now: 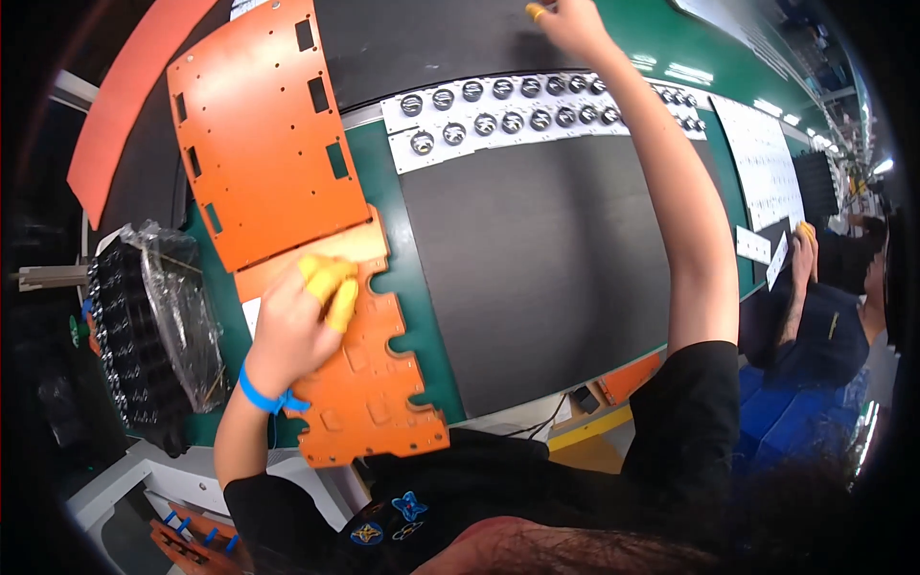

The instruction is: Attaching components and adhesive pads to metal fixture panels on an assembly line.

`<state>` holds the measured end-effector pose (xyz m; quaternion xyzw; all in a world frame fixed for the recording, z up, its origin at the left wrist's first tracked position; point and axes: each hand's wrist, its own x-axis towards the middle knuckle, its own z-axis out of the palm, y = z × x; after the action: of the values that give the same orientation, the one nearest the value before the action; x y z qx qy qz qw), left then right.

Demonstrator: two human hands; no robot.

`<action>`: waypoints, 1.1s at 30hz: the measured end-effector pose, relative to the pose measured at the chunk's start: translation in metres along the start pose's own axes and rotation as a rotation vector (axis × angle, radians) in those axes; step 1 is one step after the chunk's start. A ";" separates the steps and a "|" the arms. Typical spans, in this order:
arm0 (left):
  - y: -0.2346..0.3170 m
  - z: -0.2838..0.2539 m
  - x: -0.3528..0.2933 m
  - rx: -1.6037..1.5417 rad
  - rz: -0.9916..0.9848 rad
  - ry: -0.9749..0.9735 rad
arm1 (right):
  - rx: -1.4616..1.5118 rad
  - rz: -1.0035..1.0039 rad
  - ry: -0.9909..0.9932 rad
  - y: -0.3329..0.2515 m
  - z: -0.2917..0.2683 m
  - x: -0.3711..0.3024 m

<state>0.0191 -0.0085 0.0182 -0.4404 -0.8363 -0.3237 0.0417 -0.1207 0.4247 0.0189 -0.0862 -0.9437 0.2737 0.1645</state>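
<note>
My left hand [292, 311] wears yellow finger cots and a blue wrist strap. Its fingers are curled together over an orange notched plate [369, 383], and whatever they may pinch is hidden. Partly lying over that plate's far end is a larger orange board [264, 134] with rectangular cutouts and small holes. My right hand [572, 27] reaches far forward above a dark mat [412, 48]. A yellow cot shows on one fingertip; the picture's upper edge cuts the hand off, so its grip is unclear. Beneath my right forearm run white strips [465, 151] carrying rows of round black parts.
A black sheet [546, 268] covers the middle of the green table [431, 355]. Black trays with clear plastic wrap [177, 326] stand at left, near a curved orange-red sheet [125, 115]. To the right, a co-worker [824, 316] sits beside white sheets [762, 158].
</note>
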 end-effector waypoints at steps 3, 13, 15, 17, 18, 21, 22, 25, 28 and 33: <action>0.000 -0.004 -0.005 -0.007 0.015 -0.014 | -0.133 -0.102 0.104 0.029 0.016 0.049; -0.007 -0.017 -0.008 -0.121 -0.025 -0.114 | -0.456 -0.101 0.157 0.010 0.046 0.100; -0.010 -0.019 -0.008 -0.162 -0.044 -0.130 | -0.449 -0.048 -0.032 0.005 0.036 0.099; -0.011 -0.019 -0.006 -0.205 -0.061 -0.146 | -0.492 -0.005 -0.067 0.037 0.042 0.119; -0.009 -0.020 -0.005 -0.196 -0.051 -0.137 | -0.523 0.027 -0.109 0.049 0.047 0.125; -0.006 -0.018 -0.006 -0.156 -0.043 -0.098 | -0.381 0.124 -0.041 0.050 0.049 0.110; -0.007 -0.016 -0.007 -0.134 -0.031 -0.078 | -0.311 0.177 -0.007 0.048 0.047 0.105; -0.009 -0.012 -0.010 -0.146 0.005 0.001 | -0.533 0.231 -0.037 0.045 0.040 0.099; -0.015 -0.004 -0.012 -0.164 0.080 0.067 | -0.562 0.212 -0.013 0.045 0.028 0.091; -0.010 -0.008 -0.011 -0.158 0.050 0.058 | -0.566 0.146 0.156 0.020 0.018 0.060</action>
<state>0.0165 -0.0249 0.0158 -0.4535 -0.7954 -0.4002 0.0390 -0.1816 0.4481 0.0093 -0.2172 -0.9582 0.0032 0.1859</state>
